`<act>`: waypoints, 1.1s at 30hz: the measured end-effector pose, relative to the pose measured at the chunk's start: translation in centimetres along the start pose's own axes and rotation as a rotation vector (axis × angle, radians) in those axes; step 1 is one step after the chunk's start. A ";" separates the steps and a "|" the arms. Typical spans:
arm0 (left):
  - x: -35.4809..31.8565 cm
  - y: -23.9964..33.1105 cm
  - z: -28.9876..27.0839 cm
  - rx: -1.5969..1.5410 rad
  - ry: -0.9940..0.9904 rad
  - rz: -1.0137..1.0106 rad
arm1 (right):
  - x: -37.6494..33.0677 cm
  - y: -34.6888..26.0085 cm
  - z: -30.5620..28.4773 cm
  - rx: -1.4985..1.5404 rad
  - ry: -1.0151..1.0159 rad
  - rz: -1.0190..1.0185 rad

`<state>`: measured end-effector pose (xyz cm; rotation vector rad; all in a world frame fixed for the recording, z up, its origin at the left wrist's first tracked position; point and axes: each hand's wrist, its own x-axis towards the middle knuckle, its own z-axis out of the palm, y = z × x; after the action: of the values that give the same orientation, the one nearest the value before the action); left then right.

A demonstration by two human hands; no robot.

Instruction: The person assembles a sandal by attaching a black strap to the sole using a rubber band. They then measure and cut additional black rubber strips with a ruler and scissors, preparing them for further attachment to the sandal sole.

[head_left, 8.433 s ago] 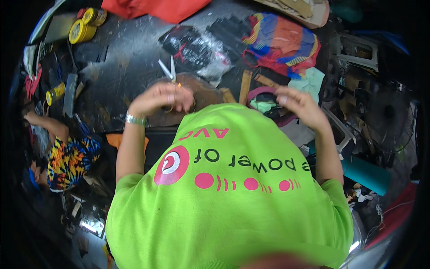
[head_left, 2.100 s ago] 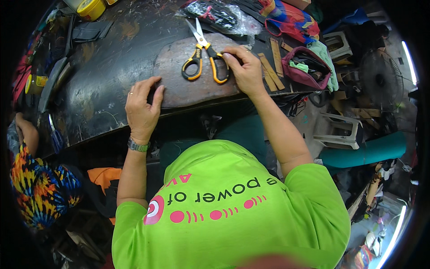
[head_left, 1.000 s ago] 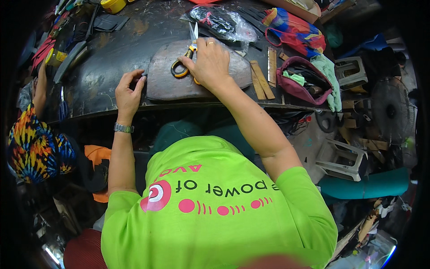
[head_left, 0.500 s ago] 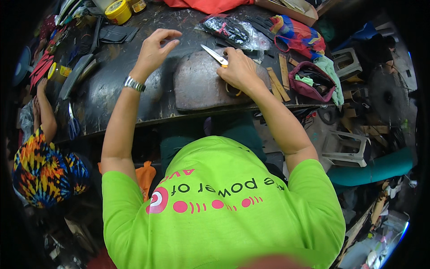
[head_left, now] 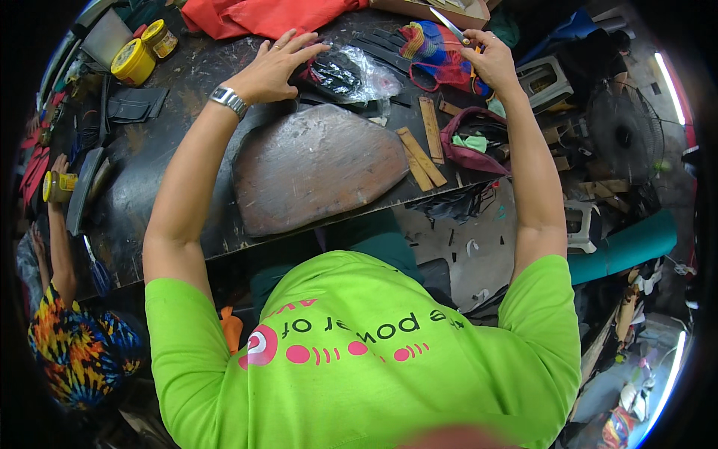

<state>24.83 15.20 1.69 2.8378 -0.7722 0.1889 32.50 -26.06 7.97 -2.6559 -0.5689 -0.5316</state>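
Note:
My right hand (head_left: 490, 63) is raised at the far right of the table, closed on a pair of scissors (head_left: 446, 25) whose blades point up and to the left. Below those fingers lies a red, blue and yellow mesh bag (head_left: 437, 56). Over the far middle of the table my left hand (head_left: 278, 71) is spread, holding nothing. Beside its fingertips is a clear plastic bag (head_left: 359, 75) with black pieces in it; I cannot tell whether they touch. A worn brown slab (head_left: 318, 168) rests at the table's near edge.
Wooden strips (head_left: 421, 157) and a maroon pouch (head_left: 473, 138) lie right of the slab. Red cloth (head_left: 262, 16) and yellow tubs (head_left: 134, 61) stand at the back. Another person's arm (head_left: 61, 239) reaches in at the left. A fan (head_left: 627, 131) stands at the right.
My right hand has lifted the scissors from over the slab toward the far right. My left hand has spread its fingers near the plastic bag. The slab sits turned, and the view has shifted.

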 end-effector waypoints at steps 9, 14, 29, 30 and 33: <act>0.5 -1.9 0.9 -0.272 0.148 0.051 | 1.6 8.4 6.4 -0.022 -0.240 0.051; -0.1 -3.4 1.5 -0.419 0.346 0.009 | 1.4 8.3 6.6 0.081 -0.306 0.148; -11.8 -11.4 1.3 -0.418 0.577 -0.318 | -1.5 -6.0 4.9 -0.244 0.071 -0.260; -13.0 -12.1 1.0 -0.393 0.607 -0.306 | -2.0 -7.1 4.8 -0.185 0.030 -0.261; -16.6 -14.2 -0.5 -0.260 0.602 -0.389 | -4.0 -10.2 4.4 -0.059 -0.026 -0.288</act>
<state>17.83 35.40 -2.87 2.4101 -0.1048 0.7675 25.79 -16.78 5.30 -2.6542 -0.9669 -0.6031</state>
